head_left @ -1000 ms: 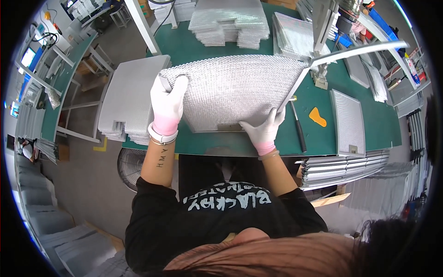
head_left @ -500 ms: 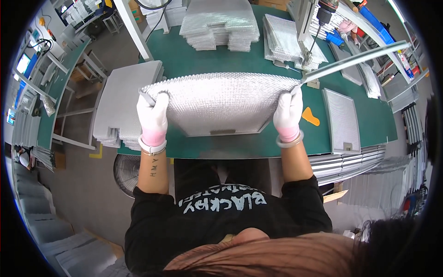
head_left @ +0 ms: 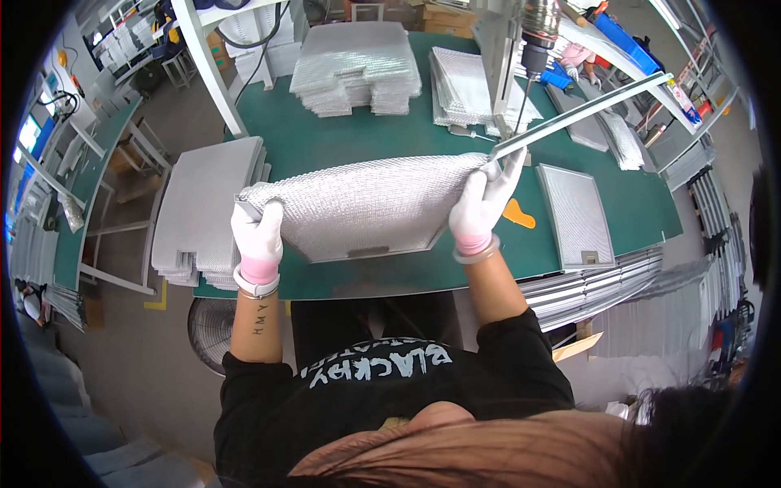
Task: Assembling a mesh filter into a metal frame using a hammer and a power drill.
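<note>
Head view: left grip (head_left: 259, 231) is closed on the upper left corner of a silvery mesh panel (head_left: 370, 202); right grip (head_left: 483, 203) clasps its upper right corner, touching a metal strip (head_left: 582, 115). The panel spans between both grips, over the green counter (head_left: 366, 137).

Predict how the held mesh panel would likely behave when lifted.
The mesh panel probably flexes somewhat: its upper edge bows, though the lens may exaggerate that. It seems light for its size, since the mesh looks thin. The metal strip by the right hand might swing, jutting past the panel's corner.
</note>
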Demonstrator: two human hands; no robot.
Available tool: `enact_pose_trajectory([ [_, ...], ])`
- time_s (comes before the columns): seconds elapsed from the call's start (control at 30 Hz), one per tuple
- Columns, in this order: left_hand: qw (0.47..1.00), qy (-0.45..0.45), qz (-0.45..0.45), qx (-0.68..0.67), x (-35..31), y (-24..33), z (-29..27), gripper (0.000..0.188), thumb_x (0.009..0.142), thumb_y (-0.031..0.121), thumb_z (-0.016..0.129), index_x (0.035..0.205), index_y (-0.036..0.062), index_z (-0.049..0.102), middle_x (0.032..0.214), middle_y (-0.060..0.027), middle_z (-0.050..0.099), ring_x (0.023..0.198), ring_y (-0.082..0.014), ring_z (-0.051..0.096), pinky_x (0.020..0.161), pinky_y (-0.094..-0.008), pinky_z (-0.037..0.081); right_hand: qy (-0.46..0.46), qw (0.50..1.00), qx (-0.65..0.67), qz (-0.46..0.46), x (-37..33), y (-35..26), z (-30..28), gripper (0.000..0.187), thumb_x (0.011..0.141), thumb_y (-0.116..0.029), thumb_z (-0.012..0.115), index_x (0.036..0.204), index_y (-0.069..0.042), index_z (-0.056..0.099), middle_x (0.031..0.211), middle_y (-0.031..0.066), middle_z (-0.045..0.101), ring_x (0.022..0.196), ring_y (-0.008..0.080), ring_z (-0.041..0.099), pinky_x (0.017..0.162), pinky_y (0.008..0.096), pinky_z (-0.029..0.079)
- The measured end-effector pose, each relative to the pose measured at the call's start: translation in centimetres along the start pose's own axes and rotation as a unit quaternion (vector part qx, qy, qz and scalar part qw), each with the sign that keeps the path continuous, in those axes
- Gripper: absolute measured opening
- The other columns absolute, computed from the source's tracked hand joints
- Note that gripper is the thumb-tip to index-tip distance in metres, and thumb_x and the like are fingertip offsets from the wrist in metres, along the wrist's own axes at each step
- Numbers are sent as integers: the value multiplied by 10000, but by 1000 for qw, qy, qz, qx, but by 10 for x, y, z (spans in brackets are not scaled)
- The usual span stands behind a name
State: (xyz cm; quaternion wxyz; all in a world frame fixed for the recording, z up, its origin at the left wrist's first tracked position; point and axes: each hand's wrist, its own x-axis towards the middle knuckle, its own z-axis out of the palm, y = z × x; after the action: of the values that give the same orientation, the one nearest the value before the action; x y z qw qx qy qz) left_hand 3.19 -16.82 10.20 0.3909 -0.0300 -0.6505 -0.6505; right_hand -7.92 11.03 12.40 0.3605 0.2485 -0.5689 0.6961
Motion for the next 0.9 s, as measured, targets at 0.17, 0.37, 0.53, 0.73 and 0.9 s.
enact_pose_trajectory([
  [0.17,1000,3,-3,11,3,-1,6,161,862,18,611,1017,-20,596,983,-36,602,903,-120,555,853,-280,448,-30,1000,5,3,4,2,-7,737,872,56,541,1520,5,193,993,35,531,699,43,398,646,168,395],
  [0.37,1000,-2,2,-7,1,2,2,156,870,26,614,1018,-22,599,981,-31,600,900,-113,552,847,-271,448,-315,938,-133,-57,57,-39,-37,378,803,13,679,1179,-9,641,925,121,675,831,207,664,763,300,520],
  [0.53,995,-95,-37,-14,8,23,0,134,877,23,619,997,-33,633,939,-21,638,836,-111,585,773,-254,474,-455,883,-99,-66,97,-75,-38,284,799,-10,683,1079,-53,684,883,120,658,794,246,665,716,331,523],
  [0.73,983,-185,8,-13,29,59,4,111,866,-3,659,975,-22,647,924,-49,658,835,-105,604,764,-246,481,-627,725,-210,-193,115,-101,-5,329,741,62,662,1044,-63,633,843,90,642,762,270,644,684,327,523],
  [0.9,978,-149,128,67,26,38,7,261,793,-49,710,1025,0,599,960,-59,614,861,-125,594,774,-252,482,-666,721,-91,-165,113,-105,28,467,793,-2,591,1249,-103,579,932,132,619,852,338,621,733,400,517],
])
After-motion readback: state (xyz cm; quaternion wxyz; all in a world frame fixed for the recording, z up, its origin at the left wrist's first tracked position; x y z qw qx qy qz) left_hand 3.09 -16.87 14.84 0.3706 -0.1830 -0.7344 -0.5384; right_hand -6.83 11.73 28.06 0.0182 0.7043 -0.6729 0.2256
